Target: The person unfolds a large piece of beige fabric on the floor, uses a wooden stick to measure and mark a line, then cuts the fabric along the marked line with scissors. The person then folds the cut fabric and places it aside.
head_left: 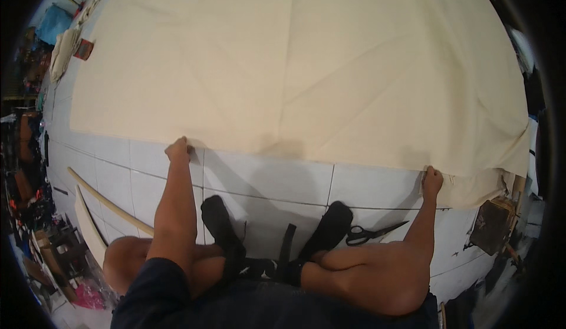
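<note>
Far off to your upper left, just beyond the corner of the spread cloth, you have one small flat packet, roughly rectangular, red with dark and greenish patches. You have no sign or screen in view, and its print is too small to make out.

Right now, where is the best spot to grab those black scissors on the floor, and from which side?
Grab the black scissors by the looped handles at their left end, beside the right foot in a black sock. The blades point away to the right, so come from above on the handle side. The right hand looks nearest, but it is pinching the cream fabric's edge.
</note>
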Motion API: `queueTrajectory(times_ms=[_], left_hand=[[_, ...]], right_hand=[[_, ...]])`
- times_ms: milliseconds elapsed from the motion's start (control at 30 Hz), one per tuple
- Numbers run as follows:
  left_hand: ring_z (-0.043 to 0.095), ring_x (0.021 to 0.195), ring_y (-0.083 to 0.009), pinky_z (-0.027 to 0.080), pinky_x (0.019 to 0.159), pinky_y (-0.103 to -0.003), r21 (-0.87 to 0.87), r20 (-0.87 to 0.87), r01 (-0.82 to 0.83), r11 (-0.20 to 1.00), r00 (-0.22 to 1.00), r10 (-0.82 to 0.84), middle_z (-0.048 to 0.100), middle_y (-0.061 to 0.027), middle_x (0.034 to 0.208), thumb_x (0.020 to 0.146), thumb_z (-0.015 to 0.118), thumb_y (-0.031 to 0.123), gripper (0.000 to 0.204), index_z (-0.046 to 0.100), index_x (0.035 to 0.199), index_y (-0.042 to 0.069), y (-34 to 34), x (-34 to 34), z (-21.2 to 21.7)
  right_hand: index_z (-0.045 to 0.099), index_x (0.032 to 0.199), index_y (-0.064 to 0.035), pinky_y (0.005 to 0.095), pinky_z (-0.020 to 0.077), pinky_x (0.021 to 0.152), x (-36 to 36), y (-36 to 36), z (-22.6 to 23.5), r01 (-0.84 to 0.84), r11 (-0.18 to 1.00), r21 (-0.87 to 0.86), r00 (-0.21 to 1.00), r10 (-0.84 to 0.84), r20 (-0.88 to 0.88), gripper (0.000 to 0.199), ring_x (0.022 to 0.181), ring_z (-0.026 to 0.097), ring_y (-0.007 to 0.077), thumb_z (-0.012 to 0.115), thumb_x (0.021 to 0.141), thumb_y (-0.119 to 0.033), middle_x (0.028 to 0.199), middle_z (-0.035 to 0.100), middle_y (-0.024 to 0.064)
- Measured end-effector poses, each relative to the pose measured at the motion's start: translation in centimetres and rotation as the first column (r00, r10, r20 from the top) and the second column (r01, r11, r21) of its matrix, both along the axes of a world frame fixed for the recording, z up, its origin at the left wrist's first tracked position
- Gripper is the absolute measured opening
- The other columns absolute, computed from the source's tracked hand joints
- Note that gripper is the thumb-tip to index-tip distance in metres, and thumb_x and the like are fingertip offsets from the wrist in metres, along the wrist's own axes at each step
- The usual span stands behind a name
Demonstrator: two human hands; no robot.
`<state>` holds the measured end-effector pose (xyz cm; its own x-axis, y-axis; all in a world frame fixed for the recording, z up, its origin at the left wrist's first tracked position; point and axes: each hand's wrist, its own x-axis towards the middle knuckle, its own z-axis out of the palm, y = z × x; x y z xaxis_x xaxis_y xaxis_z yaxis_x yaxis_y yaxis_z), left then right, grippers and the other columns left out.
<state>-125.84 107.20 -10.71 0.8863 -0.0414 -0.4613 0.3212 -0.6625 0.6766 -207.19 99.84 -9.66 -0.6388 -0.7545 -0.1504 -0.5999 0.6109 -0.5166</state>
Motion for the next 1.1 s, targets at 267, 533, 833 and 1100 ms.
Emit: queueTrajectory(times_ms=[267, 533, 833, 1100], left_hand=[[0.065, 0.082, -0.0342, 0.051, 0.071, -0.044, -0.122, -0.001, 0.021, 0.992, 1.0, -0.022, 0.067, -0.0222, 0.092, 0.082, 0.061, 0.026, 0.037, 0.063, 0.095, -0.009, 1.8, 1.9, -0.3], [0.06, 0.105, -0.0437, 0.048, 0.091, -0.048, 0.421, 0.173, 0.416, 0.806, 0.835, -0.522, 0.062, -0.0317, 0.108, 0.091, 0.05, 0.03, 0.043, 0.059, 0.103, -0.01, 0.9, -2.5, 1.3], [0.069, 0.07, -0.0315, 0.059, 0.06, -0.039, 0.568, -0.342, 0.819, 0.08, 0.323, -0.882, 0.069, -0.0202, 0.097, 0.084, 0.063, 0.04, 0.05, 0.066, 0.1, -0.008, -0.5, 6.7, 10.9], [0.049, 0.125, -0.0351, 0.041, 0.103, -0.045, 0.815, -0.235, 0.52, 0.257, 0.701, -0.673, 0.053, -0.0215, 0.132, 0.086, 0.053, 0.059, 0.076, 0.046, 0.133, 0.0, 18.2, 20.0, 16.7]], right_hand=[[0.06, 0.106, -0.0008, 0.0401, 0.048, 0.082, 7.4, -0.9, 2.7, -0.085, 0.924, -0.372, 0.989, 0.034, -0.142, 0.035, 0.093, 0.061, 0.0261, 0.063, 0.089, -0.031, 0.098, 0.063, 0.0134], [0.044, 0.142, -0.0231, 0.0567, 0.0139, 0.114, 39.8, -1.7, 4.0, -1.0, 0.019, 0.017, 0.014, 0.96, -0.279, 0.061, 0.143, 0.019, 0.0356, 0.053, 0.089, -0.052, 0.155, 0.025, 0.0123], [0.05, 0.137, -0.0142, 0.0597, 0.0127, 0.113, 34.0, 4.4, 4.8, -0.985, 0.157, 0.075, 0.14, 0.972, -0.19, 0.063, 0.14, 0.025, 0.0409, 0.061, 0.085, -0.048, 0.148, 0.035, 0.0187], [0.069, 0.089, -0.0049, 0.0403, 0.0529, 0.076, 27.9, 1.2, 6.8, -0.983, 0.145, 0.113, 0.125, 0.978, -0.17, 0.031, 0.085, 0.067, 0.0287, 0.077, 0.075, -0.031, 0.093, 0.069, 0.014]])
